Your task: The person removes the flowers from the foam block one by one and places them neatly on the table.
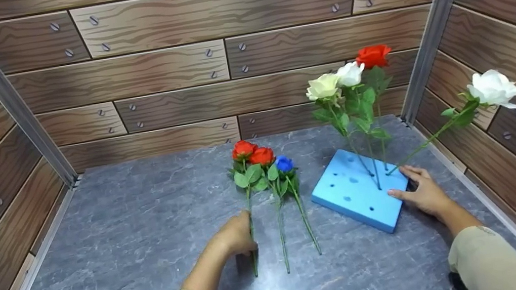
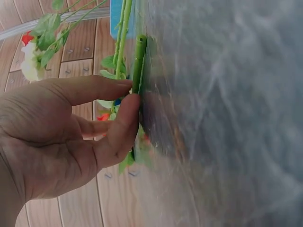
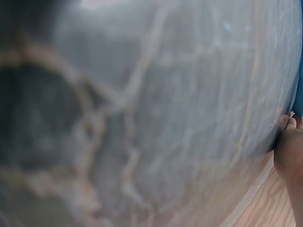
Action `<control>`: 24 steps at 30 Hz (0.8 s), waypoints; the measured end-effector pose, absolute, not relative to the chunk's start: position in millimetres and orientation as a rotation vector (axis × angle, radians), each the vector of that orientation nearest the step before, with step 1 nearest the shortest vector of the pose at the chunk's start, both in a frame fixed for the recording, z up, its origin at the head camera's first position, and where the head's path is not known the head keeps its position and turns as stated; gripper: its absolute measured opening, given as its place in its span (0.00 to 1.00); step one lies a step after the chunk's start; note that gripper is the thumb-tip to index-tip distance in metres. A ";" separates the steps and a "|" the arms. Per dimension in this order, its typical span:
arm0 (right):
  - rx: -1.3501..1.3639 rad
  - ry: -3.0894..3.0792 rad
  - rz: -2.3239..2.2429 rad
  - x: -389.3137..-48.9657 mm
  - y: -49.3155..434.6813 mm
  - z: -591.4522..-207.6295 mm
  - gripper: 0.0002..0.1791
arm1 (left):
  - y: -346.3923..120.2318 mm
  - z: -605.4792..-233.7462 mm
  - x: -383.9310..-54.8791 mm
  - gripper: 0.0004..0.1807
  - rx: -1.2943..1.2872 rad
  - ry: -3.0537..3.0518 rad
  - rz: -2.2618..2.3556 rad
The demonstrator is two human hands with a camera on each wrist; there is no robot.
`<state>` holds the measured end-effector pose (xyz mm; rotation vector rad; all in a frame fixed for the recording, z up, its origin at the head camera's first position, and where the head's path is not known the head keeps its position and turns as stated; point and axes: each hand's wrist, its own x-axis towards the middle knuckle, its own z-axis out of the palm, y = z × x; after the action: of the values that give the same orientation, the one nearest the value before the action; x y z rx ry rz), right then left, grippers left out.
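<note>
Well, your left hand pinches the green stem of the leftmost red artificial rose near its cut end, where it lies on the table. Your right hand grips the near-square blue foam block at its right corner, thumb on top; the right wrist view barely catches it, so I can't tell how far your fingers wrap underneath.

The rose looks light, its stem stiff but likely to flex and roll, its petals probably soft and easily crushed, so take it low on the bare stem, clear of the leaves. The foam should be light, apt to slide and dent under hard fingertips.

Beneath you, the grey marble-patterned table looks smooth and slightly glossy. Plank-patterned walls enclose it, the right one close beside your right arm.
</note>
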<state>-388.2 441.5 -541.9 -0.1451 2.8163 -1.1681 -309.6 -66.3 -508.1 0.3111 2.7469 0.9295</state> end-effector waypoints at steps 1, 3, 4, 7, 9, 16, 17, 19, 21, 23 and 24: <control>-0.144 2.815 -1.169 -388.3 442.0 -542.0 0.57 | -66.1 -512.0 -313.0 0.43 0.318 2.762 0.897; -0.141 2.812 -1.169 -388.5 442.5 -542.2 0.57 | -68.3 -529.5 -325.9 0.41 0.351 2.795 0.827; -0.139 2.810 -1.168 -388.6 442.8 -542.3 0.57 | -68.9 -537.6 -331.9 0.42 0.351 2.809 0.793; -0.135 2.805 -1.166 -389.0 443.1 -542.2 0.58 | -67.6 -542.1 -335.7 0.43 0.327 2.830 0.771; -0.132 2.802 -1.167 -389.3 442.5 -542.6 0.58 | -64.6 -531.5 -329.1 0.43 0.286 2.806 0.837; -0.137 2.807 -1.163 -389.1 443.8 -542.8 0.58 | -50.2 -505.0 -315.1 0.33 0.251 2.796 1.054; -0.138 2.807 -1.164 -388.7 443.8 -542.7 0.58 | -48.2 -505.2 -316.2 0.33 0.245 2.800 1.084; -0.139 2.804 -1.169 -388.0 443.9 -542.7 0.58 | -44.2 -506.4 -319.6 0.34 0.229 2.810 1.148; -0.143 2.801 -1.173 -387.7 443.8 -542.7 0.58 | -39.7 -507.9 -324.2 0.35 0.208 2.803 1.231; -0.144 2.803 -1.171 -387.9 443.5 -542.8 0.58 | -34.4 -507.8 -329.1 0.34 0.203 2.802 1.298; -0.143 2.803 -1.175 -388.2 443.2 -542.9 0.58 | -31.3 -506.7 -331.2 0.33 0.211 2.804 1.329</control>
<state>-388.2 443.2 -542.9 -0.1430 2.8034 -1.1746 -331.2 -31.3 -506.7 0.2110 2.8036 1.3294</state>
